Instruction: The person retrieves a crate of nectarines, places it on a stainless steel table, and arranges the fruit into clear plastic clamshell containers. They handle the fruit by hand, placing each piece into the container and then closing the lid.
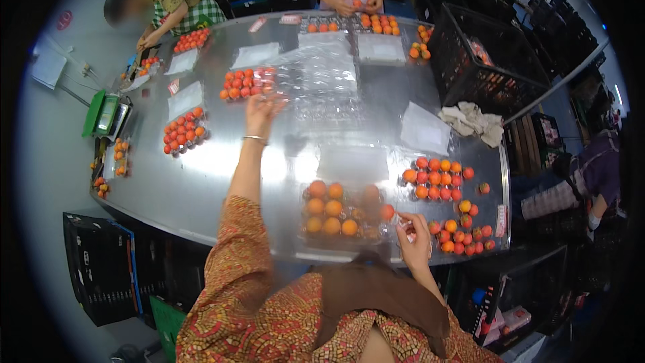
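Observation:
My left hand, blurred, reaches over the steel table beside a clear plastic tray of red tomatoes. Clear plastic lies about its fingertips; whether they grip it I cannot tell. At the front edge, the fingers of my right hand pinch a red tomato, with something small and white at the fingertips. This fruit is at the right side of a clear tray, partly filled with orange tomatoes. Loose red and orange tomatoes lie right of that hand, below a fuller tray of tomatoes.
Stacked clear plastic trays lie mid-table. A black crate and a crumpled cloth are at the right. White pads and more tomato trays are spread about. Two people work across the table; another person bends at right.

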Demonstrator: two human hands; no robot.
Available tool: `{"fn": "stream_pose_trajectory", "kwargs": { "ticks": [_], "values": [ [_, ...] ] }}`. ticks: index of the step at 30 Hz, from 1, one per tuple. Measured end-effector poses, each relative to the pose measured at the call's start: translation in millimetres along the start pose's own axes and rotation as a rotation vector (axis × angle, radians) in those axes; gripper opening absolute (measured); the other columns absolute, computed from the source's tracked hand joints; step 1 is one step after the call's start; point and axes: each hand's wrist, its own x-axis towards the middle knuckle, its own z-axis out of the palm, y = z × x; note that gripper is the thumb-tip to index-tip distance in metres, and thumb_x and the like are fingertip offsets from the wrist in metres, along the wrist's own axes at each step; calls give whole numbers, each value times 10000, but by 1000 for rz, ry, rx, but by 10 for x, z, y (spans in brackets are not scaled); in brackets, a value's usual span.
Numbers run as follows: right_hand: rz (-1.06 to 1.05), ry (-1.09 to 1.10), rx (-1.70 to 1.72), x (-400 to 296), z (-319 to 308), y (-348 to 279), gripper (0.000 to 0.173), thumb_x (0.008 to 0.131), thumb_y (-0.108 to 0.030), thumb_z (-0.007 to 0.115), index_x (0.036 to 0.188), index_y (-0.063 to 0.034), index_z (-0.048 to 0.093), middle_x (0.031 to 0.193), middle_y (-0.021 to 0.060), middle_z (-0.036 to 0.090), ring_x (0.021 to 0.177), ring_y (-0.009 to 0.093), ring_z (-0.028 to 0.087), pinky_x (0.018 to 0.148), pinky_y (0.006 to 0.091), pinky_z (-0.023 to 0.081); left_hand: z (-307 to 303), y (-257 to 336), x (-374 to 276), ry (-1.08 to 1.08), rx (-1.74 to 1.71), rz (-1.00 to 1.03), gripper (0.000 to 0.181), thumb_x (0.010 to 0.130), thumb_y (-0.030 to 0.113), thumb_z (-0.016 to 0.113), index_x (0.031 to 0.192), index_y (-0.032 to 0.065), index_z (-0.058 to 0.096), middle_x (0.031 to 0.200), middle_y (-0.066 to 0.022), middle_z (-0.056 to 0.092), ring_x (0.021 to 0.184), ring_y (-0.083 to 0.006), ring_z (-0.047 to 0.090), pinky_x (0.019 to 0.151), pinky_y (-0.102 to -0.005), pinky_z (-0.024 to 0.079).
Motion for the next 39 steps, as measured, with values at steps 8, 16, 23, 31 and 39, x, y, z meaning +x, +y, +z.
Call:
{"fn": "stream_pose_trajectory", "kwargs": {
  "ticks": [8,16,23,31,39],
  "values": [
    [-74,-35,-13,-88,-125,74,310,851,14,679,1155,-47,670,917,79,581,779,166,567,706,275,469,-1761,842,-1849,212,234,-295,250,960,-50,538,1171,39,438,1100,-218,635,1082,-317,644,1003,-507,552],
    [-434,-134,-336,281,-54,-9,431,748,-55,790,1142,-65,615,1031,105,533,961,311,551,828,399,466,-2623,564,-3091,271,466,-565,260,954,-22,569,1165,51,438,954,-142,655,786,-261,682,726,-364,591],
    [-536,-287,-480,516,-17,90,427,730,-141,824,1097,-80,615,1065,116,517,1058,335,512,892,432,427,-2477,266,-3052,340,1695,-109,518,851,40,694,1314,7,465,1009,-193,649,915,-318,637,833,-392,524],
    [-11,-404,337,223,-212,9,306,943,-156,668,1224,-50,608,1112,-1,512,1040,135,499,897,295,404,-419,641,-2859,242,1272,243,320,917,111,676,1216,7,633,1082,-119,685,943,-236,643,844,-363,521],
    [-112,-545,564,-13,-215,-197,368,956,-48,582,1324,-36,564,1307,59,501,1203,162,510,1033,350,440,1647,366,-3325,-380,-4,-711,514,1063,438,466,1226,-24,621,1019,-116,703,875,-173,689,790,-305,575]
  ]
}}
